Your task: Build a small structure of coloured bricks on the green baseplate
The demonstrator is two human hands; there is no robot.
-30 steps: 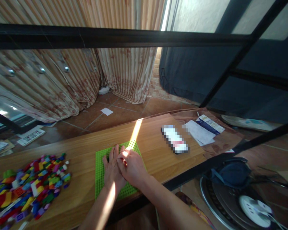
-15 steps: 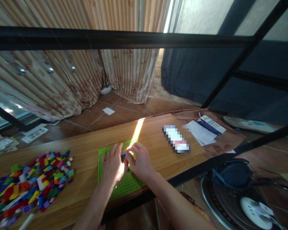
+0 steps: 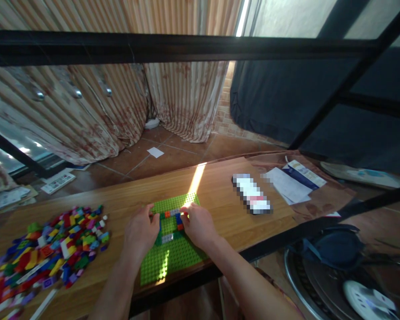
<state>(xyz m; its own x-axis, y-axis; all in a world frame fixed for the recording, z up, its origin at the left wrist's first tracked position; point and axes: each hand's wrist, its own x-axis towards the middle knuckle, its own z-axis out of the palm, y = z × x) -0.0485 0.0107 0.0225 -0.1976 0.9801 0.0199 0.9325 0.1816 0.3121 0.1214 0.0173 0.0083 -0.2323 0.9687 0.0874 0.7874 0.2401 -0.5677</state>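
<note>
A green studded baseplate lies on the wooden table in front of me. A few small bricks in orange, grey, blue and dark green are stuck on its far half, forming a small outline. My left hand rests on the plate's left edge, fingers curled against the bricks. My right hand sits on the plate's right side, fingertips touching the orange and blue bricks. Whether either hand pinches a loose brick is hidden.
A large heap of mixed coloured bricks covers the table's left end. A blurred flat box and papers lie to the right. A black bar crosses the top; a fan stands on the floor at right.
My hands have spread apart from the middle of the baseplate to its left and right sides, uncovering the small bricks fixed on it. The camera view has shifted slightly.
</note>
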